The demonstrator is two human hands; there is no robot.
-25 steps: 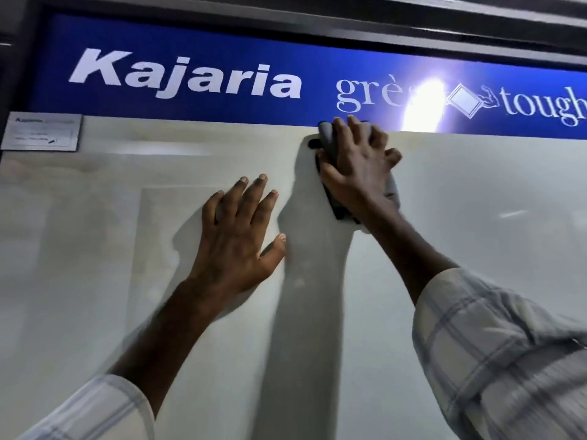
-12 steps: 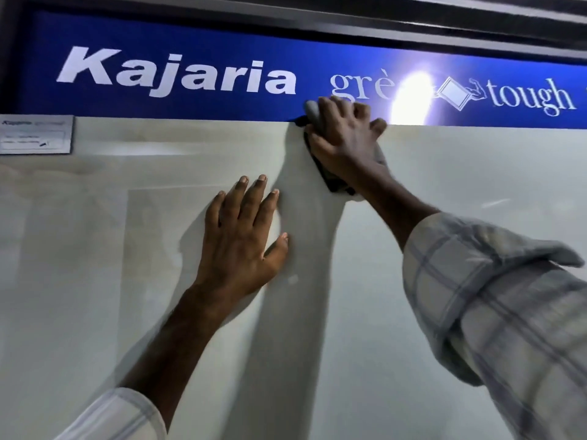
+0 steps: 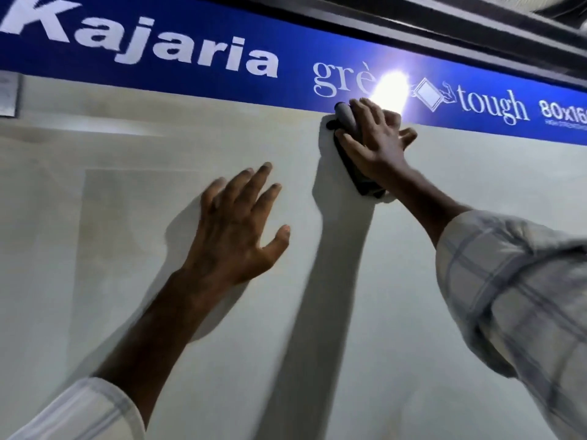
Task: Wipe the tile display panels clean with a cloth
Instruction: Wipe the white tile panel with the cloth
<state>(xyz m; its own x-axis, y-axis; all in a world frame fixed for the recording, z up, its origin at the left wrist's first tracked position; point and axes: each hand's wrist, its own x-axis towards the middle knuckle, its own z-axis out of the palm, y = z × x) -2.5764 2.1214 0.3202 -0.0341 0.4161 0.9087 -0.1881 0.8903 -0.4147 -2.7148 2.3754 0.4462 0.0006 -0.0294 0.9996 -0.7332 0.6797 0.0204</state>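
Pale tile panel (image 3: 397, 312), grey cloth (image 3: 347, 122) against it

Glossy off-white tile panel (image 3: 317, 312); blue header strip (image 3: 286, 81), white lettering; apparently dark grey cloth (image 3: 347, 122); pale plaid sleeve (image 3: 508, 296).

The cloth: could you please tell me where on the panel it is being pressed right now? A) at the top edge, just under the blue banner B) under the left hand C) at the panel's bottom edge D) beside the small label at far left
A: the right hand presses the dark cloth against the panel right below the blue banner, while the left hand rests flat lower down with no cloth under it.
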